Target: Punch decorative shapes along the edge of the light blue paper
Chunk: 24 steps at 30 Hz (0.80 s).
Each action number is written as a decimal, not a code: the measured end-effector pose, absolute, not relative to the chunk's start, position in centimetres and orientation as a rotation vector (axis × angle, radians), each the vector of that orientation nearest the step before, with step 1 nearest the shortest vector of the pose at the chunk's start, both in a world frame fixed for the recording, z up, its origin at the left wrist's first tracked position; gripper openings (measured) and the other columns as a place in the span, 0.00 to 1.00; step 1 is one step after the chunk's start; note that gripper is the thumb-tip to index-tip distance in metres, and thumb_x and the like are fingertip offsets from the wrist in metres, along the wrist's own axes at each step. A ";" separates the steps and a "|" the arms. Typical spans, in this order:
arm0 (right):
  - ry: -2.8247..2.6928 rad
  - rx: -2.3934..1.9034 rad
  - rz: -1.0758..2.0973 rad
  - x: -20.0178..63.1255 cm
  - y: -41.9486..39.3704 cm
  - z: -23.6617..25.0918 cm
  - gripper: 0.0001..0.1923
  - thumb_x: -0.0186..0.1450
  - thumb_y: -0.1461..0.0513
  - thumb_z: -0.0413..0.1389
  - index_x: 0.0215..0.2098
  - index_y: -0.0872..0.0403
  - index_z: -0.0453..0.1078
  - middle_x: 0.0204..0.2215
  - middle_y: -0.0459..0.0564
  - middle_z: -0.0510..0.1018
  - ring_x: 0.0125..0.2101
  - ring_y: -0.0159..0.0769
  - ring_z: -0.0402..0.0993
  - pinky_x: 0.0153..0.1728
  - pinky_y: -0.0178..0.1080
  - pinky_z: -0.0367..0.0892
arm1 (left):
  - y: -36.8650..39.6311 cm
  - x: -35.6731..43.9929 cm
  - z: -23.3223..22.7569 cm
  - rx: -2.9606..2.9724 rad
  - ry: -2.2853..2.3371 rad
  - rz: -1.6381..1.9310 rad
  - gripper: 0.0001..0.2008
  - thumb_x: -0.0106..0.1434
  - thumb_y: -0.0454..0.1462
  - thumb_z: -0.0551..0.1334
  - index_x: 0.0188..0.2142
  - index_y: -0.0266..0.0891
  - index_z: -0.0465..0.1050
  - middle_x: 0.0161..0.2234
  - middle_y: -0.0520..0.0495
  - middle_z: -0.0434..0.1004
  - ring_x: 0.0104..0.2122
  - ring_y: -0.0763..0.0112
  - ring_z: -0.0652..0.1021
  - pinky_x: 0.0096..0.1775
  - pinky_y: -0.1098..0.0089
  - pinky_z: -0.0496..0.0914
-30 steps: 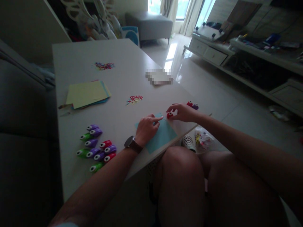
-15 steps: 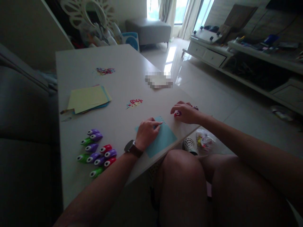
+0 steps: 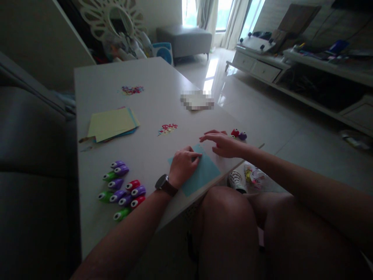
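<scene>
My left hand (image 3: 183,165), with a watch on the wrist, rests with curled fingers on a light blue paper sheet (image 3: 204,171) near the table's front edge. My right hand (image 3: 223,143) hovers just right of the sheet, fingers spread, holding nothing that I can see. A red punch (image 3: 234,132) and a purple punch (image 3: 242,135) lie on the table just beyond it. A small heap of punched paper shapes (image 3: 167,128) lies further in.
A cluster of several green, purple and red punches (image 3: 122,190) lies at the left front. A stack of coloured paper (image 3: 112,123) and another heap of bits (image 3: 132,90) sit further back on the white table (image 3: 99,83). A shoe (image 3: 236,181) is on the floor.
My right hand held a red punch at the sheet's edge, carried it right, set it down by the purple one and now spreads open. The left hand stayed on the sheet.
</scene>
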State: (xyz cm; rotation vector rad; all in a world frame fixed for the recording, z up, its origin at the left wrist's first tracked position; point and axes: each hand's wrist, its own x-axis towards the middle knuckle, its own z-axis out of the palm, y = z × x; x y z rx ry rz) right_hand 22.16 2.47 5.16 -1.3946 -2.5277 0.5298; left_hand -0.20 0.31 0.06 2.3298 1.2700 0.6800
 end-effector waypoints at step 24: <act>-2.390 -1.568 0.333 20.4 4.0 3.8 0.29 0.57 0.72 0.50 0.55 0.50 0.69 0.50 0.52 0.81 0.58 0.48 0.68 0.56 0.55 0.56 | 0.3 -0.1 -0.1 2.326 1.274 0.677 0.11 0.67 0.37 0.63 0.44 0.50 0.84 0.38 0.49 0.78 0.37 0.67 0.77 0.46 0.63 0.70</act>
